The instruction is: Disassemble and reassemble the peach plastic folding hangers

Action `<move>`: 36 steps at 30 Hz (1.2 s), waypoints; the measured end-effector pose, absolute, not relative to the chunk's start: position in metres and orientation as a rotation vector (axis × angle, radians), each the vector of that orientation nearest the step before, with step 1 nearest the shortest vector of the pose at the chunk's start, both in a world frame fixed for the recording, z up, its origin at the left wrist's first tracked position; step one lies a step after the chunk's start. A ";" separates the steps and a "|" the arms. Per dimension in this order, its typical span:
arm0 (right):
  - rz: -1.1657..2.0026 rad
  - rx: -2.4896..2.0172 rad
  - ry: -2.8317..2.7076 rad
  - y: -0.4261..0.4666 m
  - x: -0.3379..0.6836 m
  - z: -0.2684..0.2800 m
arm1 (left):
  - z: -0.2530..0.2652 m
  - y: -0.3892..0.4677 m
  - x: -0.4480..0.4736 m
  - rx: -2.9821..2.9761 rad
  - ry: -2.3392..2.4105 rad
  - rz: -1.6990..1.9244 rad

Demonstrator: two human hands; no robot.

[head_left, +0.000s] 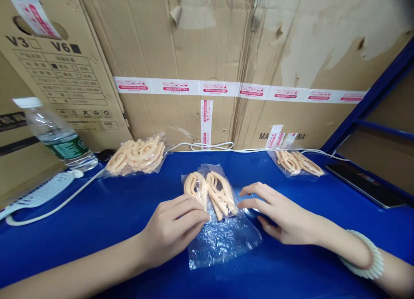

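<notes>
In front of me a clear plastic bag [223,243] lies on the blue table, its flattened end towards me. Inside its far part are two beige looped plastic pieces that look like folded travel hangers, a left one [201,188] and a right one [223,191], side by side. My left hand [177,225] is closed, thumb and fingers pinching the bag at the near end of the left hanger. To the right of the bag, my right hand [274,210] has its fingers apart and holds nothing. Its fingertips are close to the right hanger.
Bagged beige hangers lie at the back left [139,154] and back right [296,162]. A water bottle [58,137] and a pale slotted plastic object [45,191] are at left, a dark phone [365,185] at right. A white cable [213,147] runs along the cardboard wall [181,45].
</notes>
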State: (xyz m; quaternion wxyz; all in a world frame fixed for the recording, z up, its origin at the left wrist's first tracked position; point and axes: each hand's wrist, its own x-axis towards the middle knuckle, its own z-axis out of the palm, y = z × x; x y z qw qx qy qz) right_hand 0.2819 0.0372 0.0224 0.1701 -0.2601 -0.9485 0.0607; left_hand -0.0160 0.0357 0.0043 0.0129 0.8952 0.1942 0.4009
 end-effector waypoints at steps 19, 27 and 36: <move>0.403 -0.373 -2.411 0.053 0.257 0.010 | -0.003 0.035 -0.028 2.720 0.662 1.176; 0.402 -0.351 -2.313 0.049 0.255 0.002 | -0.001 0.034 -0.036 2.782 0.589 1.036; 0.608 -0.518 -2.188 0.047 0.253 -0.006 | -0.003 0.031 -0.042 2.933 0.522 0.954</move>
